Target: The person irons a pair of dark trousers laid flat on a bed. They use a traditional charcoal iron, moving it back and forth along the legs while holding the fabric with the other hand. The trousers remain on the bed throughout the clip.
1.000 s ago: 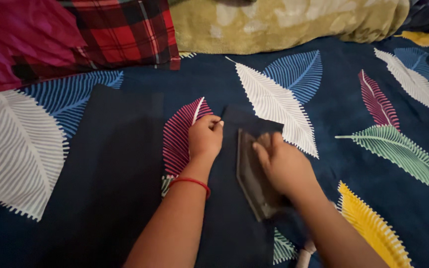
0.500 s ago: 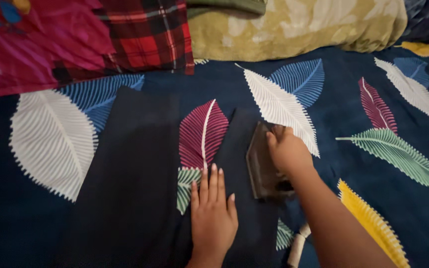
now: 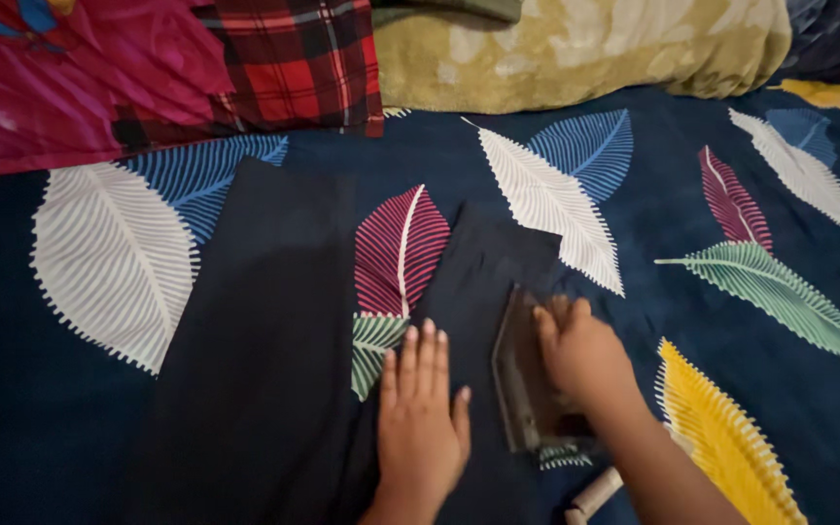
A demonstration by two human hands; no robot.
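A dark flat iron (image 3: 527, 379) rests on the right leg of a pair of black trousers (image 3: 264, 340) spread over a navy bedsheet (image 3: 673, 243) printed with coloured leaves. My right hand (image 3: 585, 355) grips the iron's handle from above. Just left of the iron, my left hand (image 3: 422, 413) lies flat on the same trouser leg, palm down and fingers together. The trouser leg's hem (image 3: 503, 238) sits beyond the iron's tip. The iron's pale cord (image 3: 590, 498) trails off near the bottom edge.
A pile of cloth runs along the far edge: magenta fabric (image 3: 41, 87), a red plaid garment (image 3: 303, 58) and an olive-yellow towel (image 3: 576, 49). The other trouser leg lies to the left.
The iron has slid back toward me along the trouser leg, baring the hem. A second ago my left hand was a fist near the hem; now it lies flat, closer to me.
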